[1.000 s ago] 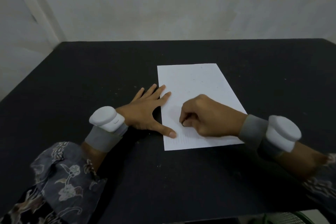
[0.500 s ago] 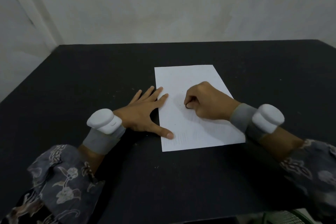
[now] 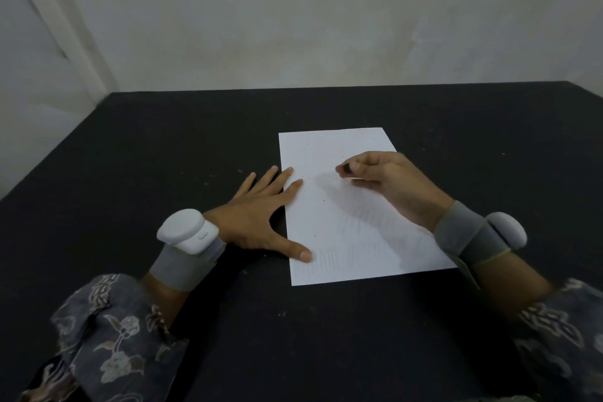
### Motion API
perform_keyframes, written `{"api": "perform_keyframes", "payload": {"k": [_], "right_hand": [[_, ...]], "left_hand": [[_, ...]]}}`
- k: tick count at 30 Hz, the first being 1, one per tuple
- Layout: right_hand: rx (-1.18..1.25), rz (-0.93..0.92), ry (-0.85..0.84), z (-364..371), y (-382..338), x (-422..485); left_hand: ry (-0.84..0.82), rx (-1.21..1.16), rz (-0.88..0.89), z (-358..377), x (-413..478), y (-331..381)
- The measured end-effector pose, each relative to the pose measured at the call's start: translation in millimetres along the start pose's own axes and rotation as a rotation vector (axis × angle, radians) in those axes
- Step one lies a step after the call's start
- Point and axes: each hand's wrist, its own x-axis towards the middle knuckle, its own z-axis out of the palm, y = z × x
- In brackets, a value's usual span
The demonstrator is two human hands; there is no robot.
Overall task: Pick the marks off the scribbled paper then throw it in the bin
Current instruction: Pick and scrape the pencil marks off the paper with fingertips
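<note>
The paper lies flat on the dark counter, just ahead of the person. The left hand is spread wide, fingertips and thumb pressing on the sheet's left edge, likely to keep it from sliding under rubbing. The right hand hovers over the middle of the sheet, pinching a small dark eraser between thumb and fingers. Faint pencil lines remain near the bottom edge. No bin shows.

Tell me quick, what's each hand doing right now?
Left hand: open, fingers spread flat, pressing the left edge of the paper.
Right hand: pinching a small dark eraser above the paper.
</note>
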Motion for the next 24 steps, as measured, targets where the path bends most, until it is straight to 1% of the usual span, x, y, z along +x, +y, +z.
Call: {"api": "perform_keyframes", "payload": {"k": [1,2,3,4,5,6,7,9,10,11,12,13,14,16,17,18,19,21,23,24], "right_hand": [[0.064,0.017,-0.062,-1,-2,-2],[0.161,0.074,-0.198,0,-3,-7],[0.229,0.153,-0.369,5,-5,-14],[0.236,0.212,-0.513,9,-3,-20],[0.206,0.236,-0.584,12,1,-21],[0.17,0.222,-0.567,15,5,-18],[0.143,0.179,-0.462,16,9,-11],[0.065,0.047,-0.129,10,10,2],[0.013,-0.02,0.006,3,10,7],[-0.041,-0.067,0.082,-3,10,8],[-0.095,-0.097,0.089,-8,10,7],[-0.142,-0.121,0.044,-11,8,3],[-0.212,-0.14,-0.04,-7,7,-3],[-0.444,-0.166,-0.245,6,6,-17],[-0.569,-0.18,-0.327,13,6,-22],[-0.671,-0.201,-0.37,18,8,-24],[-0.742,-0.228,-0.362,21,9,-23],[-0.818,-0.277,-0.254,18,9,-12],[-0.83,-0.273,-0.111,11,9,0],[-0.828,-0.26,-0.066,8,9,4]], "left_hand": [[-0.003,0.001,0.001,0,0,0],[-0.004,0.003,0.002,0,0,0],[-0.003,0.007,0.002,0,0,0],[-0.001,0.012,0.003,1,0,1],[0.001,0.017,0.005,1,0,1],[0.004,0.016,0.005,1,0,1],[0.005,0.011,0.003,1,-1,1],[0.002,0.012,0.004,1,-1,1],[0.0,0.015,0.001,0,-1,1],[-0.004,0.018,-0.003,0,-2,1],[-0.005,0.02,-0.006,0,-2,1],[-0.002,0.026,-0.007,-1,-1,2],[0.0,0.027,-0.012,-1,-1,1],[-0.009,0.032,-0.012,-1,0,1],[-0.012,0.035,-0.011,-1,1,1],[-0.013,0.04,-0.01,-1,1,1],[-0.016,0.045,-0.011,0,1,2],[-0.016,0.041,-0.017,-1,1,2],[-0.008,0.034,-0.017,-1,1,2],[-0.003,0.034,-0.017,-1,0,2]]}}
